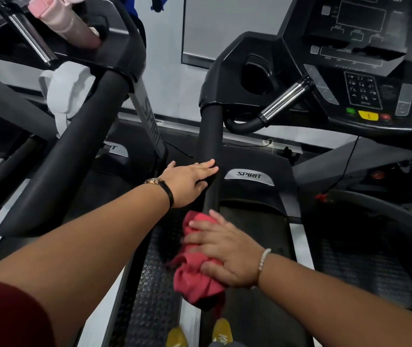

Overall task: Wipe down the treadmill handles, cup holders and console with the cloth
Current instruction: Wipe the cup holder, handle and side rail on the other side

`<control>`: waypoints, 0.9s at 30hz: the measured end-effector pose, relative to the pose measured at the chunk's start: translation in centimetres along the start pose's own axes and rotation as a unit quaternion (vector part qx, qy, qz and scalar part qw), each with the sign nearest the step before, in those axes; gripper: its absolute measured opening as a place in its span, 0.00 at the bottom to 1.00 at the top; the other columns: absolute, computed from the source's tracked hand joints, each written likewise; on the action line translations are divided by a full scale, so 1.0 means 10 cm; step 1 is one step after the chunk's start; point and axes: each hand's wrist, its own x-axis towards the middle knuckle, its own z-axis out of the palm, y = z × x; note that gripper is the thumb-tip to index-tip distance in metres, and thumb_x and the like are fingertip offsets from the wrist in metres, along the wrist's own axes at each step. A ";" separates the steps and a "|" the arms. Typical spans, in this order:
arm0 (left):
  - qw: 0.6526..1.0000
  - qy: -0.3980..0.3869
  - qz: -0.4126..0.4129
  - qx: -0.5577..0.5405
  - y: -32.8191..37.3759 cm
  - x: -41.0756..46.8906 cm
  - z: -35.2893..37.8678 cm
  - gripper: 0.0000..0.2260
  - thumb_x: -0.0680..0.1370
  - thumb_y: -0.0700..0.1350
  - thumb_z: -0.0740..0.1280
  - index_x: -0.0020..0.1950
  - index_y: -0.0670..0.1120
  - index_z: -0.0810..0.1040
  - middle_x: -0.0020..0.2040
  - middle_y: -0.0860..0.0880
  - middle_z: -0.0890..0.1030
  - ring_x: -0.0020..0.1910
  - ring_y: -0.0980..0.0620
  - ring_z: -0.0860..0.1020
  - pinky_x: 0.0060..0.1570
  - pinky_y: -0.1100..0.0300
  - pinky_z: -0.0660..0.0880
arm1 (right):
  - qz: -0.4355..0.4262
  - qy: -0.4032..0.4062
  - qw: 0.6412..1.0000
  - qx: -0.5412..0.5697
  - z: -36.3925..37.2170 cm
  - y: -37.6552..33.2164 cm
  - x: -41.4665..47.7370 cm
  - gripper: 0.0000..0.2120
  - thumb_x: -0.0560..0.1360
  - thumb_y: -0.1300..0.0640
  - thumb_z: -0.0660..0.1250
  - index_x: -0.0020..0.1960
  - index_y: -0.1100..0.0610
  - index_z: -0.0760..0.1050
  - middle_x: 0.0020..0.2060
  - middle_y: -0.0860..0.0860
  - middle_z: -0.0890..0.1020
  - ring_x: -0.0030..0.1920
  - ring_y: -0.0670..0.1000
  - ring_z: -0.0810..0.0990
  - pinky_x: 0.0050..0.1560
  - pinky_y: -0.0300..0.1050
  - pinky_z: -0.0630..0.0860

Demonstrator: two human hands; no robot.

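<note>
Gym: cup holder (pixel 256 76) (empty) beside console (pixel 365 78)

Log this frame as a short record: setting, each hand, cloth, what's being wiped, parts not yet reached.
setting: two treadmills side by side, seen from above
left hand: bare, fingers resting on the side handle, above the cloth
right hand: pressing the red cloth around the handle's lower end
being wiped: lower end of that handle
not reached: cup holder, console
neighbour treadmill: pink bottle, white towel
</note>
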 end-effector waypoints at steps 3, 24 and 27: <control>1.000 -0.002 -0.003 -0.003 0.01 0.00 0.01 0.22 0.82 0.46 0.54 0.75 0.61 0.56 0.75 0.65 0.51 0.75 0.60 0.54 0.72 0.41 0.45 | 0.058 0.013 0.998 -0.035 -0.01 -0.11 0.14 0.20 0.73 0.46 0.56 0.53 0.54 0.81 0.54 0.49 0.82 0.66 0.55 0.72 0.72 0.63 0.50; 0.999 -0.025 -0.011 0.024 -0.01 -0.09 0.02 0.24 0.82 0.46 0.53 0.75 0.61 0.51 0.75 0.65 0.48 0.74 0.59 0.57 0.73 0.43 0.44 | -0.186 0.008 0.980 -0.067 0.25 -0.08 -0.13 0.28 0.66 0.43 0.72 0.61 0.56 0.77 0.59 0.54 0.79 0.66 0.56 0.72 0.72 0.54 0.60; 0.999 -0.024 -0.010 0.035 0.00 -0.10 0.03 0.24 0.82 0.45 0.53 0.76 0.61 0.51 0.75 0.65 0.47 0.74 0.59 0.57 0.73 0.43 0.44 | -0.148 -0.029 0.981 -0.123 0.25 -0.22 -0.12 0.27 0.66 0.42 0.69 0.60 0.54 0.75 0.58 0.53 0.78 0.65 0.56 0.71 0.71 0.57 0.59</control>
